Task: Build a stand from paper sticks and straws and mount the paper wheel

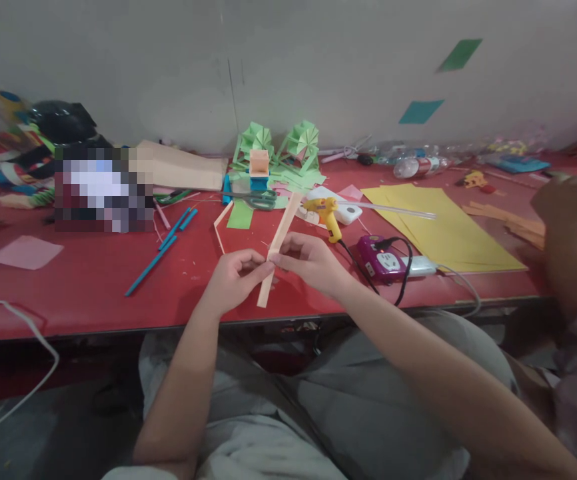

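Observation:
A long, pale orange paper strip (284, 223) is pinched between both hands near the table's front edge, slanting away toward the back. My left hand (232, 280) grips it from the left with thumb and fingertips. From the right, my right hand (313, 263) holds the same strip, its thumb meeting the left one. A thin folded strip (218, 230) lies just left of the hands. Behind them are scissors (258, 199), a small orange and blue paper box (259, 167) and a yellow glue gun (327, 215) on its side.
Blue paper sticks (156, 262) and a pink sheet (26, 253) lie left on the red table (98, 310). A purple power strip (381, 260) with cords and yellow sheets (448, 227) are right. Green paper wheels (302, 143) stand behind. Another person's arm (571, 233) rests far right.

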A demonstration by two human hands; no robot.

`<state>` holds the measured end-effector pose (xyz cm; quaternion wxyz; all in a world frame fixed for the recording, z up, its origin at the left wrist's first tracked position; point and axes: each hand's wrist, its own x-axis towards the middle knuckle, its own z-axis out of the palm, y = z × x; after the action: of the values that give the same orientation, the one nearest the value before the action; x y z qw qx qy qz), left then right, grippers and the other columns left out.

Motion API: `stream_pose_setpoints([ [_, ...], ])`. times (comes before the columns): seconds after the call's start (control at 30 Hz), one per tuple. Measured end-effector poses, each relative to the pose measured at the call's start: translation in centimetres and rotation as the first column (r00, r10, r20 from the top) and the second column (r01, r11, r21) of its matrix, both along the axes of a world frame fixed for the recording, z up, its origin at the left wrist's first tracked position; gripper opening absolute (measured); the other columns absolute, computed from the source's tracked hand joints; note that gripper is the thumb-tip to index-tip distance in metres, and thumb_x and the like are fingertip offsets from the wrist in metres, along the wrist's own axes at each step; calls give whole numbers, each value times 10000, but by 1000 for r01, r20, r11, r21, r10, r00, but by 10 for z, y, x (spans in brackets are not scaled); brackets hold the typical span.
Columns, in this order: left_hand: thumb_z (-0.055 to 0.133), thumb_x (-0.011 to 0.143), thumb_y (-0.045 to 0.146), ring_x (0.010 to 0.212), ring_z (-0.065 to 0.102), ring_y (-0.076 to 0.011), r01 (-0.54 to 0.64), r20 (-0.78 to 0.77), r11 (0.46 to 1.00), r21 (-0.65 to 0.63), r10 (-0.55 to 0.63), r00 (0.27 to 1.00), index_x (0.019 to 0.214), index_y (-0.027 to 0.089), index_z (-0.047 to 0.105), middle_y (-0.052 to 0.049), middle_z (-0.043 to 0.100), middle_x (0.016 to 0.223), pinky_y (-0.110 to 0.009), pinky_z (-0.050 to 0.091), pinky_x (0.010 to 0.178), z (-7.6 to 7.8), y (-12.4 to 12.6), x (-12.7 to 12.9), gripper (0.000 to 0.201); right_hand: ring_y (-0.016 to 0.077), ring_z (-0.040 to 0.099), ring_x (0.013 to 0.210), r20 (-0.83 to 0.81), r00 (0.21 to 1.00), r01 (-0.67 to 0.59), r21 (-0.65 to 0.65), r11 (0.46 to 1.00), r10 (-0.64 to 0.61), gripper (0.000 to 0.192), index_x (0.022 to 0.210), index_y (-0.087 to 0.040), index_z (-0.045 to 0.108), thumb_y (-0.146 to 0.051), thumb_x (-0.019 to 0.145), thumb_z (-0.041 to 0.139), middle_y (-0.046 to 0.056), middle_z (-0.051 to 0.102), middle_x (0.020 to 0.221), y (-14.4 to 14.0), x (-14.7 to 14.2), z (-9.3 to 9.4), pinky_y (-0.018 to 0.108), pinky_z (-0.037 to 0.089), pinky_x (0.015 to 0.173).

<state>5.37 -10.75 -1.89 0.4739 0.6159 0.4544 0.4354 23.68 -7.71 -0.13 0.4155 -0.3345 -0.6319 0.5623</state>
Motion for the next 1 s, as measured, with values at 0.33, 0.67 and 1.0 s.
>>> stream_pose_setpoints([
  [0.33, 767, 785, 370, 677, 714, -191, 28, 71, 999, -34, -26, 997, 703, 177, 681, -9, 699, 692, -313, 592, 722, -1, 2, -1, 227, 153, 624, 718, 136, 990, 10, 144, 990, -30, 203, 781, -189, 661, -380, 825, 713, 14, 667, 759, -1, 2, 2, 303, 522, 690],
  [0.67, 823, 707, 377, 589, 600, -119, -31, 235, 998, -60, 44, 971, 687, 167, 650, 29, 611, 627, -244, 537, 611, -3, 5, -3, 273, 214, 660, 1042, 240, 957, -50, 685, 727, -160, 252, 1138, -203, 688, -195, 959, 511, 128, 684, 1128, -4, 1, -10, 366, 549, 914],
  [1.0, 738, 831, 457, 615, 642, -125, 29, 368, 987, -158, 31, 929, 830, 167, 678, 2, 675, 690, -236, 551, 606, -6, 8, -9, 297, 298, 574, 1191, 540, 771, -301, 776, 554, -338, 541, 1486, -168, 413, -165, 945, 412, 201, 503, 1394, -8, 5, -11, 462, 557, 937],
])
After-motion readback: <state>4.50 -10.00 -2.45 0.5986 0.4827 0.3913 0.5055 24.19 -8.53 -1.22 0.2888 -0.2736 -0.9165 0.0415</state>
